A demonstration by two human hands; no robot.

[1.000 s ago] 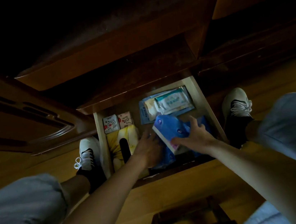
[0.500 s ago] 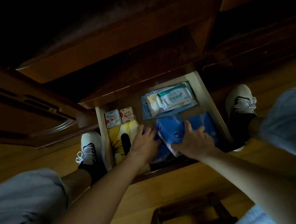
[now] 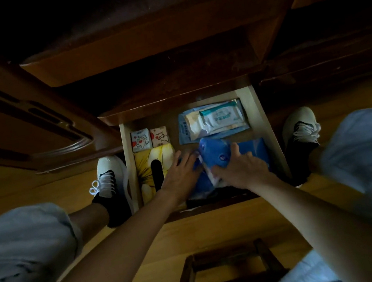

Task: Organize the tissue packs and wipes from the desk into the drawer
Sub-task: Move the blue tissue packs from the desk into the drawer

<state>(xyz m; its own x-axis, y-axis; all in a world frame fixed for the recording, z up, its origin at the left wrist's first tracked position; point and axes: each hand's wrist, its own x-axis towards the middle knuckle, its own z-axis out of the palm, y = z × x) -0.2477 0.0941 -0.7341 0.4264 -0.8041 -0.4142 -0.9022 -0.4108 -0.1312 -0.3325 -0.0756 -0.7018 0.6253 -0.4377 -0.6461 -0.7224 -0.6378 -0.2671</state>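
my right hand [image 3: 240, 169] is wrapped round the blue tissue pack [image 3: 215, 154], fingers over its top, pack tilted up on its near end; long axis runs roughly away from me toward the drawer back. left hand [image 3: 179, 172] is flat and spread, holding nothing, fingertips touching the pack's left edge, so both are on it but the right carries it. pack sits directly above the near-right part of the drawer [image 3: 266, 130], over more blue packs [image 3: 257, 150] lying flat there. guess: next is tipping it down flat into that slot, left hand steadying. pack looks soft, glossy blue wrap with small round marks, white tissue showing at the near end. further out: wipes packs [image 3: 215, 120] stacked back right, two small printed packs [image 3: 149, 138] back left, yellow pack [image 3: 146, 167] front left. light is dim, labels unreadable
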